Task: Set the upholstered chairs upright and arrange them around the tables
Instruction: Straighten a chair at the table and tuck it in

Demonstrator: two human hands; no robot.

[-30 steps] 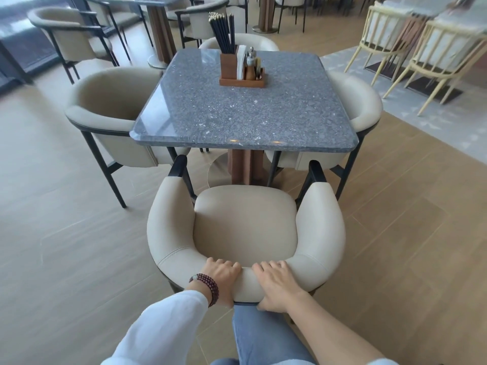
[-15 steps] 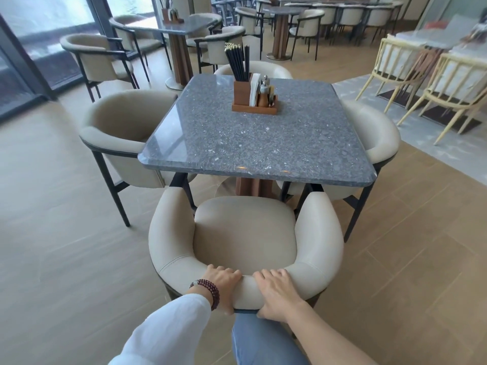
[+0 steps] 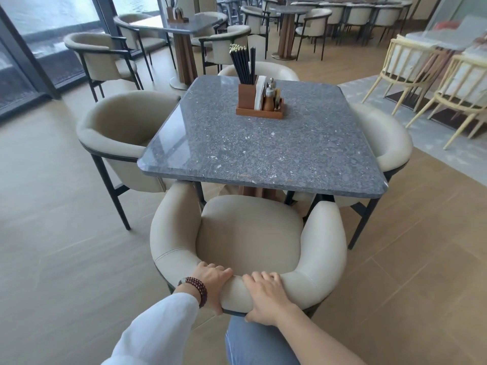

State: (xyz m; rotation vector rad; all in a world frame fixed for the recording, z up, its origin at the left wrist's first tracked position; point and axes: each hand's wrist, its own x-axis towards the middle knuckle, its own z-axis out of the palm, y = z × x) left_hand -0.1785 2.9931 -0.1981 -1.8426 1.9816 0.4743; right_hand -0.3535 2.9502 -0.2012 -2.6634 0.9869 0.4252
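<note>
The table is hiding the front edge and front legs of the nearest chair, along with most of its own pedestal. The far chair is showing only the top of its backrest behind the condiment caddy. The right chair is tucking its seat under the tabletop. Both forearms are running off the bottom edge. The small items inside the caddy are too small to identify.
</note>
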